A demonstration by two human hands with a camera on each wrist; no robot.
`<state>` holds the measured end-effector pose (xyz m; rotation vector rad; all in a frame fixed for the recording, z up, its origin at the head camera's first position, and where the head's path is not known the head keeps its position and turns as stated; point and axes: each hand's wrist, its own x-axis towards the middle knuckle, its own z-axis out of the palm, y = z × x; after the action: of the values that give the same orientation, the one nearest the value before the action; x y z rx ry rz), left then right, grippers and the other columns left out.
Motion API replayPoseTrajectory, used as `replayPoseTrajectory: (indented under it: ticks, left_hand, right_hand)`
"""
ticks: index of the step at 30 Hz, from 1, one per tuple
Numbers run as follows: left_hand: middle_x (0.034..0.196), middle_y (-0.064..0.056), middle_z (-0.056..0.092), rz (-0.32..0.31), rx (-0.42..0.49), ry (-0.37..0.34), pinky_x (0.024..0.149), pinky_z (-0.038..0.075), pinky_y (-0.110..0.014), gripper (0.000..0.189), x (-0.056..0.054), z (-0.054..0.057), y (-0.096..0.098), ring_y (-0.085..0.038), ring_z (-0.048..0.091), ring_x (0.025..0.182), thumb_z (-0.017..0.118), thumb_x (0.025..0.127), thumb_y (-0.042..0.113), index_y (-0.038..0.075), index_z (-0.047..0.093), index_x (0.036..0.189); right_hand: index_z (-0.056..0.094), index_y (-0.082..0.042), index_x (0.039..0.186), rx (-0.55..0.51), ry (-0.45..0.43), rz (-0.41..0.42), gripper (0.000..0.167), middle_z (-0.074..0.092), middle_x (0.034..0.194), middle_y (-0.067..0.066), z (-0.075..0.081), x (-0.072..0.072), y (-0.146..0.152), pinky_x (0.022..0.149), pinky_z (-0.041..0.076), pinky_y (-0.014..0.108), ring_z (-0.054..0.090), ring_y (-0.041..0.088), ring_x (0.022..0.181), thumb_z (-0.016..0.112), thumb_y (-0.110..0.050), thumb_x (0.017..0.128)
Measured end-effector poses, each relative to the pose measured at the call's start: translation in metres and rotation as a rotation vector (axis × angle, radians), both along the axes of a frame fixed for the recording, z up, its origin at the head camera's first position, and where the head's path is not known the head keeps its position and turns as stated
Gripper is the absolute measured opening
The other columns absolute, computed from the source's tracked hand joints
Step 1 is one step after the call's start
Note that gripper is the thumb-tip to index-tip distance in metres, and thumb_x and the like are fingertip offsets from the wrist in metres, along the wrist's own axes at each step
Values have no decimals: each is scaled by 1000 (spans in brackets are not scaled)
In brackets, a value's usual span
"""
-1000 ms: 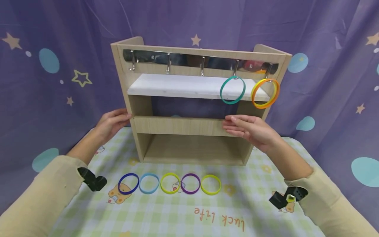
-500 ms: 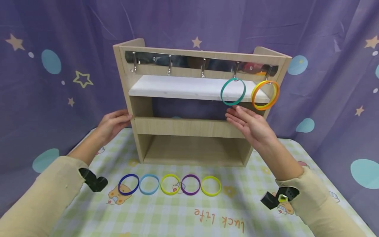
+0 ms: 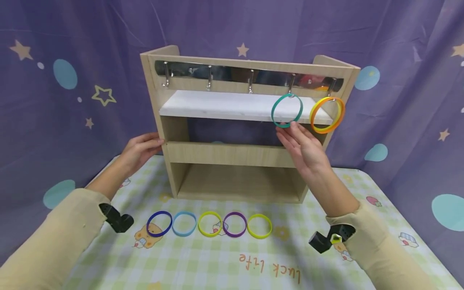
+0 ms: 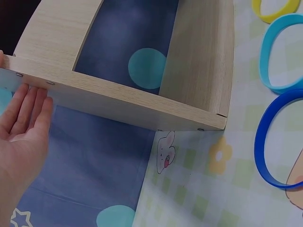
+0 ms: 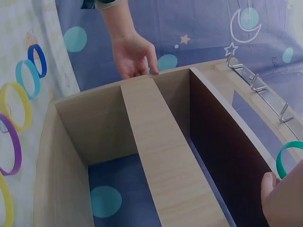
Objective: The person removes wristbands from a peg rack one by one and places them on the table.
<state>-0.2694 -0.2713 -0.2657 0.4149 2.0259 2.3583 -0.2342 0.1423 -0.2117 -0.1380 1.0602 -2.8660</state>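
My left hand (image 3: 139, 151) touches the outer left side of a small wooden shelf unit (image 3: 224, 154). In the left wrist view its fingers lie fairly straight against that side panel. My right hand (image 3: 306, 151) is at the lower edge of a teal wristband (image 3: 274, 108), which hangs from a hook. Its thumb lies in front of the band and the fingertips behind, pinching the rim. In the right wrist view, the hand hides the band's lower part. To its right, an orange wristband (image 3: 341, 117) and a yellow wristband (image 3: 314, 125) share the end hook.
A metal hook rail (image 3: 232, 74) runs along the unit's top; its three left hooks carry no bands. Several wristbands lie in a row on the checked tablecloth (image 3: 203, 262): dark blue (image 3: 148, 229), light blue (image 3: 174, 229), yellow (image 3: 199, 229), purple (image 3: 224, 229) and another yellow (image 3: 271, 229).
My right hand has risen from the wooden crossbar to the bottom of the teal wristband, turning its fingers upward. The left hand has stayed at the unit's side. The bands have kept their places.
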Motion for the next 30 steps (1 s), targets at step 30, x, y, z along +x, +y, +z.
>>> replayPoseTrajectory:
  ticks: [30]
  left_hand:
    - [109,11,61,22,-68,-3,87,51,-9,66,0,0,2,3,64,98,57,95,11,-14,22,144]
  right_hand:
    - [65,-5,95,-26,71,23,9,67,91,6,4,11,-7,84,58,23,66,13,89,62,-12,90]
